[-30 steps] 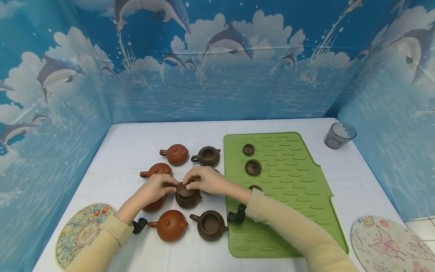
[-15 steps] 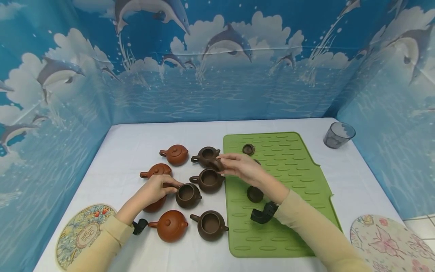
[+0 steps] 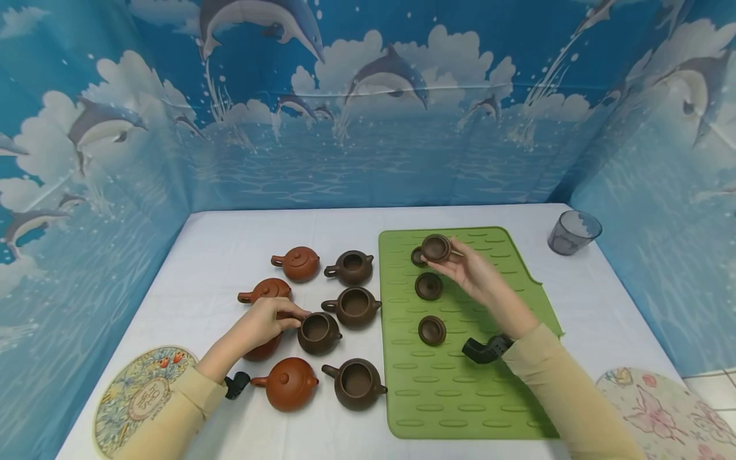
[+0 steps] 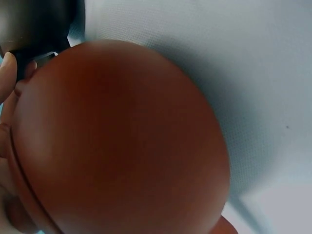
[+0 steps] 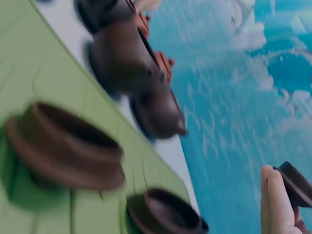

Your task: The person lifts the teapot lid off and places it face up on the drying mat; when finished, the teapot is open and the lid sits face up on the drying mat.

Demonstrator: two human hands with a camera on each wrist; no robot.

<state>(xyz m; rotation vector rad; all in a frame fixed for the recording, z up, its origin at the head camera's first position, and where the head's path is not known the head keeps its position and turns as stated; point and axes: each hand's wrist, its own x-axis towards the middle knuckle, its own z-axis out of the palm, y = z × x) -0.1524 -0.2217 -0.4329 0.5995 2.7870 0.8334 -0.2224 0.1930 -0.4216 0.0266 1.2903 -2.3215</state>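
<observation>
My left hand (image 3: 270, 324) pinches the handle of a dark brown lidless teapot (image 3: 319, 333), which stands on the white cloth. Raised above the back of the green mat (image 3: 477, 383), my right hand (image 3: 473, 271) holds a dark brown lid (image 3: 436, 248) with its hollow underside showing. Under that lid, a small lid (image 3: 418, 257) is partly hidden. Two more dark lids (image 3: 429, 286) (image 3: 432, 330) lie in a column on the mat. A reddish teapot (image 4: 122, 141) fills much of the left wrist view. In the right wrist view the held lid (image 5: 296, 185) is at the right edge.
Other dark lidless teapots (image 3: 354, 306) stand beside the mat, with lidded reddish teapots (image 3: 290, 384) to their left. A glass (image 3: 575, 232) is at the back right. Round patterned mats (image 3: 144, 396) lie at the front left and front right (image 3: 661, 409).
My right hand has lifted the lid off the teapot at my left hand and carried it right and back, over the mat. My left hand has stayed at that teapot.
</observation>
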